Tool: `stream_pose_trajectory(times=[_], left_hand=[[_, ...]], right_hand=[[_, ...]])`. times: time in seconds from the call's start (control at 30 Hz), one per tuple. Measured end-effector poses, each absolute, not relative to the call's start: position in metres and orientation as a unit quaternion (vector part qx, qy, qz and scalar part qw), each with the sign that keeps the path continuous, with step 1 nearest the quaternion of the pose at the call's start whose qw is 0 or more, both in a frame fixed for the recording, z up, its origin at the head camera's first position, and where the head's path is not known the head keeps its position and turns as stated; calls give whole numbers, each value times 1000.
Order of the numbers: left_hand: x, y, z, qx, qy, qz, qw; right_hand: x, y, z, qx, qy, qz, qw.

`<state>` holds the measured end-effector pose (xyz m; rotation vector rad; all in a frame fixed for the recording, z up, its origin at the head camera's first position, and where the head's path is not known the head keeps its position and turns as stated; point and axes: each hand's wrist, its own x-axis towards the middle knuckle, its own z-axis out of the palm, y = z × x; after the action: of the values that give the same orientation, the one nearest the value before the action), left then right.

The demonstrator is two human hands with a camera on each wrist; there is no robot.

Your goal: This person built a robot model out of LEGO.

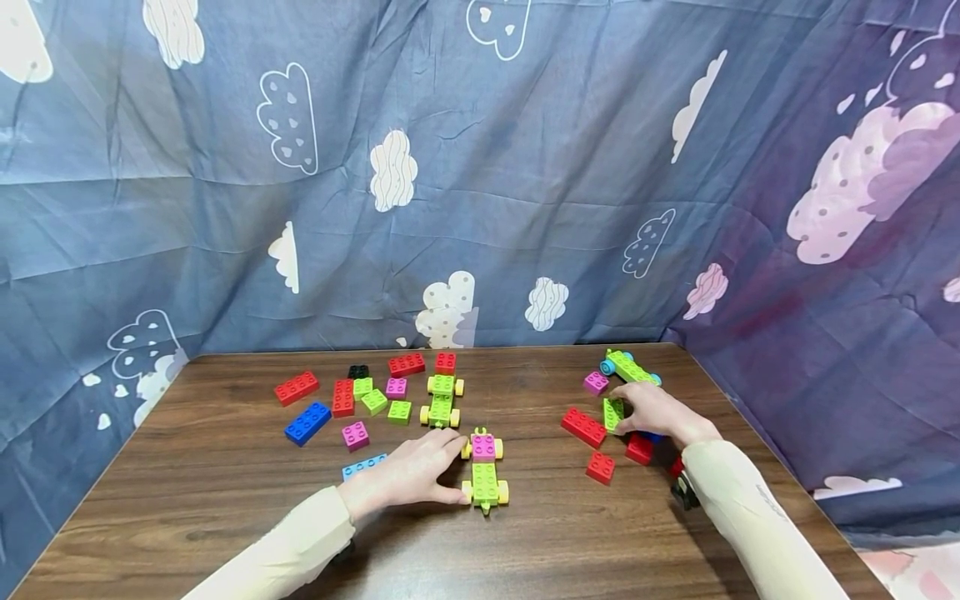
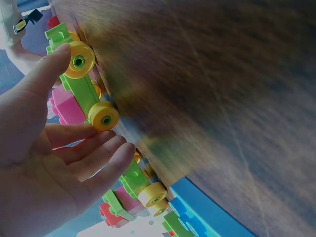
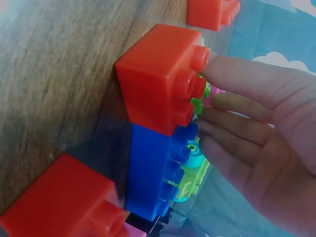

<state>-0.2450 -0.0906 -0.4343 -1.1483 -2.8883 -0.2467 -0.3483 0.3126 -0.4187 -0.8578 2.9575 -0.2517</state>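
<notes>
My left hand (image 1: 408, 475) rests open beside green-pink wheeled car (image 1: 483, 471), thumb and fingertips touching its yellow wheels to steady it, table centre, 6 o'clock of second car (image 1: 441, 400). My right hand (image 1: 652, 411) curls on green brick (image 1: 612, 413) at 3 o'clock, among red bricks (image 1: 583, 427).
</notes>
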Motion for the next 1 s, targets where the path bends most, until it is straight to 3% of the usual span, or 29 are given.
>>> stream_pose_trajectory(times=[0.53,1.0], left_hand=[[-244,-92,-437,-370,-925,-82,19],[-245,-91,-435,-368,-926,-87,12]], right_hand=[[-349,310,-416,-254,961,-85,68],[-349,316,-410,-262,959,-92,51]])
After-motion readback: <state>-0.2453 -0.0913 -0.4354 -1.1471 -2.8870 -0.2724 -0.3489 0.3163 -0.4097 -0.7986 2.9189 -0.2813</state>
